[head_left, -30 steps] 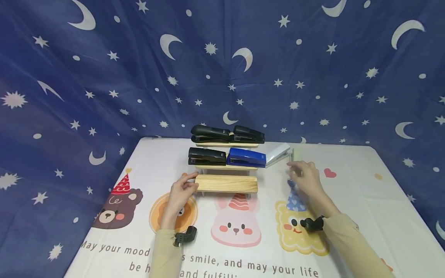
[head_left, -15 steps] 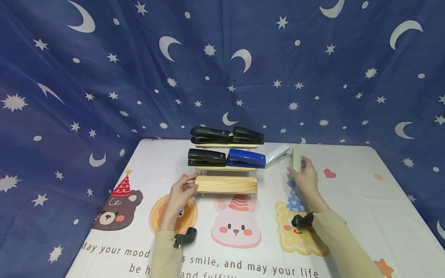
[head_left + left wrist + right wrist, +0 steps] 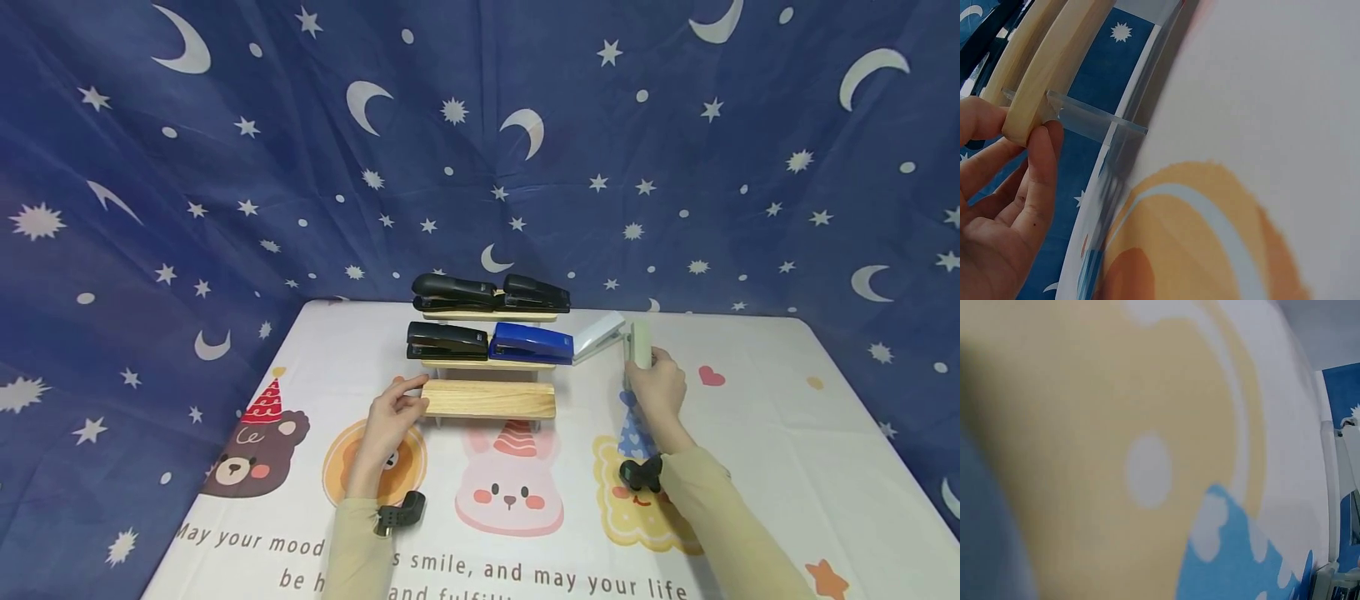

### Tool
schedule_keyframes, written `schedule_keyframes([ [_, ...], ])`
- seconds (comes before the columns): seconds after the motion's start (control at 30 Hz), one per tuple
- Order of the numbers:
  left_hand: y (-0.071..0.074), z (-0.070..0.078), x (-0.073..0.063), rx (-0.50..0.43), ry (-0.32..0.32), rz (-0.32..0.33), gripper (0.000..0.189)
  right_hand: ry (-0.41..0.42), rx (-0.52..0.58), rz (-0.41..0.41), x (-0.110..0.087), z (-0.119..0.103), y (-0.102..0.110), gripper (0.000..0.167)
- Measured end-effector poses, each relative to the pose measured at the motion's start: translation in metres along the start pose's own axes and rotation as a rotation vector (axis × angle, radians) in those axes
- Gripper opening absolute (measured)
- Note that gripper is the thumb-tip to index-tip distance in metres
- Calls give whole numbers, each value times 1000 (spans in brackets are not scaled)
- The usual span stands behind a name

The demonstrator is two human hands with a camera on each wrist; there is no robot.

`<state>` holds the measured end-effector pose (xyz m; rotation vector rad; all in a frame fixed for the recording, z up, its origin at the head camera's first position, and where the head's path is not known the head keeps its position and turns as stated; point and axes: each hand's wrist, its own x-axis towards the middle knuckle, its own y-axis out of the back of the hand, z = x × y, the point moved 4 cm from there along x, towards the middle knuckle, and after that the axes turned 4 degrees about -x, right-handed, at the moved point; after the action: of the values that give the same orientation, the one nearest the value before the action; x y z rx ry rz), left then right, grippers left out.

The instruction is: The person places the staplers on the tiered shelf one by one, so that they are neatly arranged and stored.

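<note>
My left hand (image 3: 392, 417) pinches the left end of the bottom wooden shelf (image 3: 487, 399) of a small tiered stand. In the left wrist view, the thumb lies over that board (image 3: 1025, 122) and fingers (image 3: 1040, 162) press from below. Over at the stand's right, my right hand (image 3: 658, 383) grips the near end of a pale green stapler (image 3: 640, 342) that points away from me. A white stapler (image 3: 598, 335) lies slanted beside it. On the middle shelf sit a black stapler (image 3: 447, 341) and a blue stapler (image 3: 531, 342). The right wrist view mostly shows printed cloth.
The top shelf holds a rounded black stapler (image 3: 453, 292) and another black stapler (image 3: 536, 293). A white cartoon-printed tablecloth (image 3: 765, 433) covers the table. Behind it hangs a blue curtain (image 3: 420, 158) with moons and stars.
My right hand has come down from above onto the pale green stapler and closed around its near end. The left hand has stayed at the shelf.
</note>
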<state>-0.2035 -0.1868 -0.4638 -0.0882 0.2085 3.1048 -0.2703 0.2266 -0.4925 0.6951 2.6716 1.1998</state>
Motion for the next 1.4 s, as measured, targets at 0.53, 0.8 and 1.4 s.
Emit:
schedule_keyframes([
  [0.53,2,-29,14,20,3,18,43,-126,177,-83,-15,5,24,49],
  [0.8,2,-30,15,19,-17,35,41,-111,227,-149,-33,-3,45,52],
  [1.4,2,-15,10,18,11,14,43,99,283,-262,-70,-22,82,48],
])
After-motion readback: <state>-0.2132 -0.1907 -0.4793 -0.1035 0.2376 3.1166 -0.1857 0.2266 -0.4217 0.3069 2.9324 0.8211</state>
